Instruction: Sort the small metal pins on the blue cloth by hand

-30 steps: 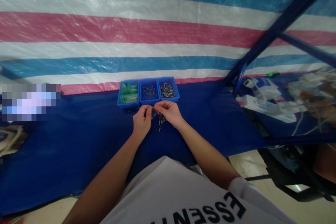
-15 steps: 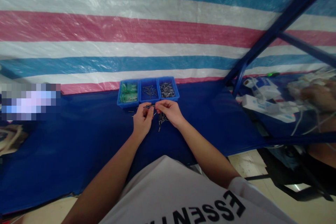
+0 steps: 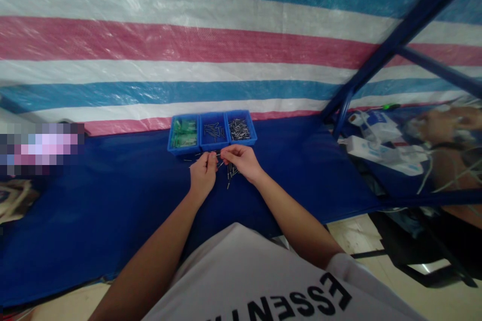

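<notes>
Both hands meet just in front of three joined blue bins. My left hand [image 3: 202, 174] is closed, thumb pressed against the fingers, around thin metal pieces that are mostly hidden. My right hand [image 3: 243, 163] pinches the end of a thin metal rod [image 3: 218, 154], which spans the gap between the two hands. Below my right hand lies a loose pile of slim dark-and-silver metal pieces [image 3: 231, 172], partly covered by it. A few more thin rods [image 3: 187, 160] lie to the left of my left hand. The exact kind of these pieces is too small to make out.
The left bin [image 3: 169, 141] contains green packets, the middle bin [image 3: 207, 144] thin dark rods, the right bin [image 3: 254, 135] many short metal pieces. A striped tarp [image 3: 226, 45] hangs behind. At right are a blue frame post [image 3: 371, 67], a white power strip [image 3: 384, 155] and another person's arm.
My left hand has closed further, its thumb now upright against its fingers. My right hand has shifted slightly left; the bins stay in place.
</notes>
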A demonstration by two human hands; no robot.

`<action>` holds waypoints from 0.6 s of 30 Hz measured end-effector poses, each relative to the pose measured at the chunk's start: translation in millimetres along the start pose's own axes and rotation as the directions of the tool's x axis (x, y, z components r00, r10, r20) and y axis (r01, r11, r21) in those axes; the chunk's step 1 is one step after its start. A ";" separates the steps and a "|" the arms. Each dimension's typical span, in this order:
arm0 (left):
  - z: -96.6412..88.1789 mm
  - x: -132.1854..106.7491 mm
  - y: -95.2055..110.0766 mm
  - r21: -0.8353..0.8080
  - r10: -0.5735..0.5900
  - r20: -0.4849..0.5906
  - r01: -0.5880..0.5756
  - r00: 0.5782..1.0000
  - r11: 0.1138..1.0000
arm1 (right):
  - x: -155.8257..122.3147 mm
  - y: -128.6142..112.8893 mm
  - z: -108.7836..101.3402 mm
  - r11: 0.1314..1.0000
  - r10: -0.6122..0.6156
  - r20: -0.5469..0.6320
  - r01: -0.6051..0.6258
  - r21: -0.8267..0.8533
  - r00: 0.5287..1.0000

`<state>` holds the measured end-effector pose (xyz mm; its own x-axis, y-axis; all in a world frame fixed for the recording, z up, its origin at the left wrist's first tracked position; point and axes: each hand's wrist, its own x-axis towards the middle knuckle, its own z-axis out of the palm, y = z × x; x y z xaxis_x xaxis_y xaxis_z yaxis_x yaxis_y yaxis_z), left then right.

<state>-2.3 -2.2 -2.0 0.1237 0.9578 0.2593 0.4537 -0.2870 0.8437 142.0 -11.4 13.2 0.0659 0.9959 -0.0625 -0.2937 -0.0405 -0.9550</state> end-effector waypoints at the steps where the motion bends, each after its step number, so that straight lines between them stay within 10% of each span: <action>1: -0.4 -0.1 0.6 -0.005 -0.001 0.002 0.001 1.000 1.000 | -0.2 0.1 0.4 1.000 0.003 0.003 -0.003 -0.002 1.000; 18: 2.1 -0.6 0.6 -0.100 -0.005 0.022 0.007 1.000 0.995 | 2.5 1.8 -2.1 0.999 -0.017 -0.022 0.018 0.041 1.000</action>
<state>-0.2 -3.0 -2.7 0.1408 0.9592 0.2451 0.3643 -0.2803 0.8881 143.6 -9.2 10.7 0.0921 0.9944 -0.0524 -0.3310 -0.0191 -0.9434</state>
